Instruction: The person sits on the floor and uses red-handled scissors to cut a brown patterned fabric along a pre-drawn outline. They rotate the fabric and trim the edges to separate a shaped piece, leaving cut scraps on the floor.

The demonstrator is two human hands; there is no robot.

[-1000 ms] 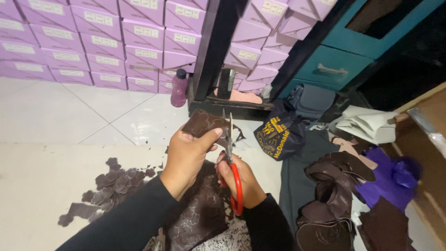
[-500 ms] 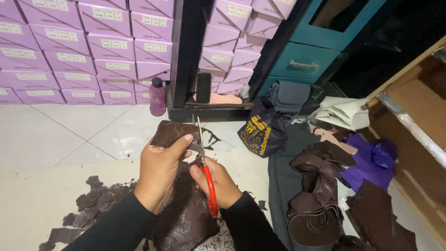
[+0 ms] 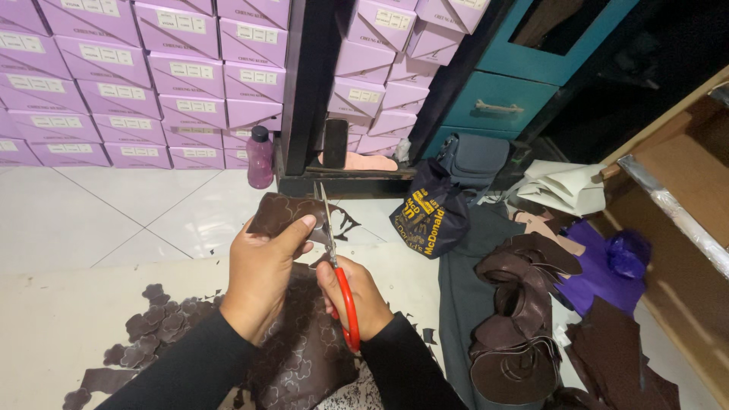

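head view: a dark brown flower-stamped leather piece [image 3: 282, 214] is pinched by the raised left hand [image 3: 262, 277]; red-handled steel scissors [image 3: 338, 281] are gripped by the curled right hand [image 3: 357, 298].

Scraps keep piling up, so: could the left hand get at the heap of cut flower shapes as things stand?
Probably not freely: the left hand grips the brown sheet being cut. The cut flower shapes lie just beside its forearm, nothing between.
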